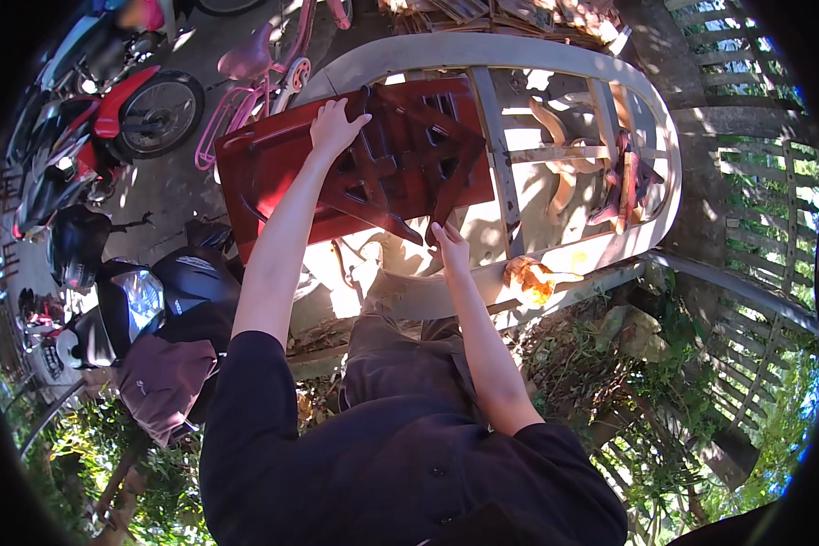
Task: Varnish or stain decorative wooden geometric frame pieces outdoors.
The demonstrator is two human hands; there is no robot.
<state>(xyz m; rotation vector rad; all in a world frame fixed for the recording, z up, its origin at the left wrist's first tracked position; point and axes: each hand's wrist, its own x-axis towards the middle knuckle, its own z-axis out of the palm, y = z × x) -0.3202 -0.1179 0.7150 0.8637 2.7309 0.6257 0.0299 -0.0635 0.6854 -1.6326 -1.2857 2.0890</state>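
Note:
A glossy red wooden board [255,182] lies tilted on a pale oval slatted frame [657,146], with a dark brown wooden frame with crossed members [382,164] on top of it. My left hand [335,132] grips the upper left part of the dark frame, fingers curled over it and thumb out to the right. My right hand [450,241] holds the lower end of that dark frame near the board's front edge. Curved light wood pieces [560,173] and darker pieces [626,182] lie among the slats. An orange object [530,282], too sunlit to identify, sits on the front rail.
A pink bicycle [244,59] and a red motorbike [127,105] stand at back left, black scooters [191,287] with a maroon cloth [164,382] nearer left. Scrap wood [500,20] is piled behind. A slatted fence [746,182] runs along the right; plants [628,391] grow below it.

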